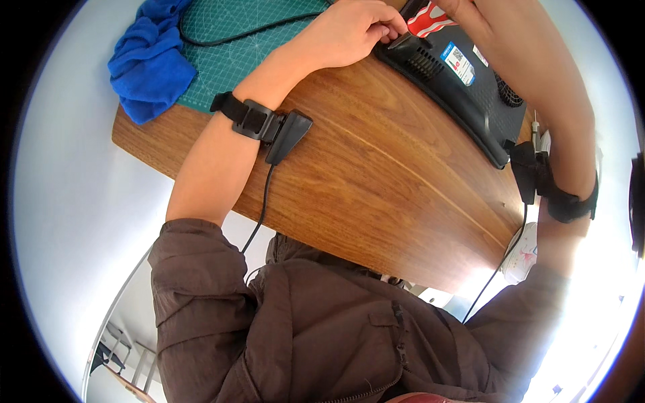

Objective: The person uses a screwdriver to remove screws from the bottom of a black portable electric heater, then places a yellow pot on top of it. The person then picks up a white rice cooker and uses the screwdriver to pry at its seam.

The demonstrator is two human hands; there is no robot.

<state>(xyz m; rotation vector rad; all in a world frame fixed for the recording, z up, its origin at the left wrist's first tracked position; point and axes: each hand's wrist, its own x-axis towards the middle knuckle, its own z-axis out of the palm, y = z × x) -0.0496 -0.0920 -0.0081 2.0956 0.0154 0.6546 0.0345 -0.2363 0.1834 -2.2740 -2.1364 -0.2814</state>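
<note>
A black flat appliance (437, 74) lies on the wooden table with its underside up, showing vent slots, a round fan grille (509, 89) and a white and blue label (458, 64). My right hand (470, 17) is closed on the red and white handle of a screwdriver (430, 20), above the appliance's far left corner. The tip of the screwdriver cannot be made out. My left hand (359, 30) rests beside that same corner, fingers curled in and pinched together close to the handle. Whatever lies between its fingertips is too small to tell.
A green cutting mat (235, 67) covers the table's far left, with a blue cloth (149, 67) bunched on its corner and a black cable (255, 30) across it. Strapped to my wrists are black devices (289, 136) with cables hanging past the wooden table's (349, 174) near edge.
</note>
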